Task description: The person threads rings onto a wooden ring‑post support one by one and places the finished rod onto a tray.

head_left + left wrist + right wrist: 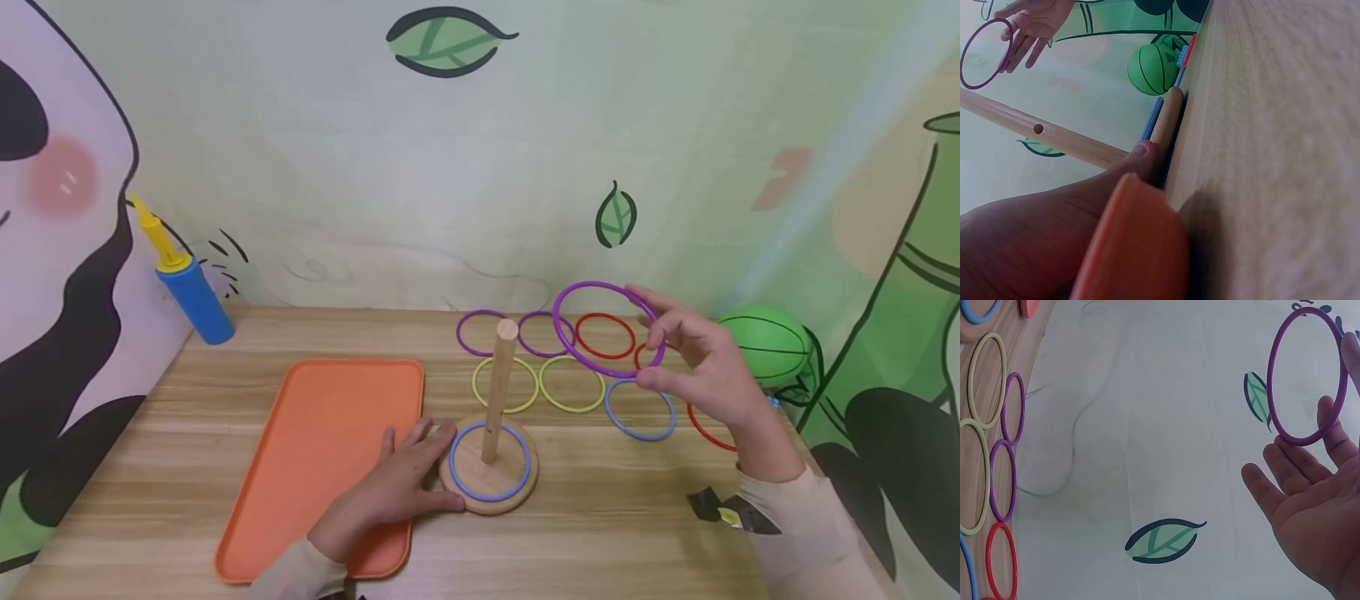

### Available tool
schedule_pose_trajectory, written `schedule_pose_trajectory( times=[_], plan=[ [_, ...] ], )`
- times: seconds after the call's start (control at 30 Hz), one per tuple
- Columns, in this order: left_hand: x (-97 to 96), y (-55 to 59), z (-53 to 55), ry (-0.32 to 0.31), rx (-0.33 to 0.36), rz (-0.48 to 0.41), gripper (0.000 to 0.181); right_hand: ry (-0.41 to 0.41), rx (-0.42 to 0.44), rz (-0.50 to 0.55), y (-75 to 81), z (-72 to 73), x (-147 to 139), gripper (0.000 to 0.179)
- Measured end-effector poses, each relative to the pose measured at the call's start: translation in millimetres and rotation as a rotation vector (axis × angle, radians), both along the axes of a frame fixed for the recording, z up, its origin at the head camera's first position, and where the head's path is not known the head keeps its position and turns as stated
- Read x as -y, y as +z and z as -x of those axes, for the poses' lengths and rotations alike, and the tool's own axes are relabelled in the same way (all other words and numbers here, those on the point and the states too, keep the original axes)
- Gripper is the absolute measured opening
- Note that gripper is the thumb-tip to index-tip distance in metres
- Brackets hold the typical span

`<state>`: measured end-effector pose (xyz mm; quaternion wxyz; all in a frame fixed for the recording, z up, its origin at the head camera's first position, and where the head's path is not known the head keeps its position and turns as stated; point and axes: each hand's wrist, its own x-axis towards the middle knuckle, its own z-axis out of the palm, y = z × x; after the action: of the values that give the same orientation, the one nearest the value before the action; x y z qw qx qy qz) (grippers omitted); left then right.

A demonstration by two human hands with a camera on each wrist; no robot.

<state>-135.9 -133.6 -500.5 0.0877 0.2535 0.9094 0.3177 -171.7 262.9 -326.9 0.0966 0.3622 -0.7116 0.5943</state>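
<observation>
My right hand (708,367) holds up a purple ring (596,284), pinched at its right side between thumb and fingers. In the right wrist view the same ring (1270,369) stands nearly upright against the wall, the other fingers spread. My left hand (393,483) rests at the left rim of a round wooden base (477,480), thumb at the near edge and fingers farther back. From the base rises a wooden peg (498,392), leaning slightly in the head view. A blue ring (490,499) lies on the base around the peg.
An orange tray (330,433) lies under my left forearm. Behind and right of the base are flat purple (459,335), yellow-green (540,390), red (604,315) and blue (641,438) rings. A green ball (765,342) sits far right; a blue-and-yellow pump (195,302) stands back left.
</observation>
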Motion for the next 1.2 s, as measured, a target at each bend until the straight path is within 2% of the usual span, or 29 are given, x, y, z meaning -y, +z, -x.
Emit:
schedule_pose_trajectory(
  times=[0.27, 0.73, 1.2],
  plan=[
    [-0.2, 3.0, -0.5, 0.003, 0.002, -0.004, 0.108, -0.016, 0.013, -0.003, 1.7, -2.7, 4.1, 0.031],
    [-2.6, 4.9, -0.8, 0.006, 0.010, -0.003, 0.107, 0.040, -0.089, 0.086, 4.1, -1.9, 13.4, 0.028],
    [-1.1, 2.3, -1.0, 0.003, 0.010, -0.007, 0.108, 0.032, -0.073, 0.057, 11.9, -1.7, 30.3, 0.029]
  ],
)
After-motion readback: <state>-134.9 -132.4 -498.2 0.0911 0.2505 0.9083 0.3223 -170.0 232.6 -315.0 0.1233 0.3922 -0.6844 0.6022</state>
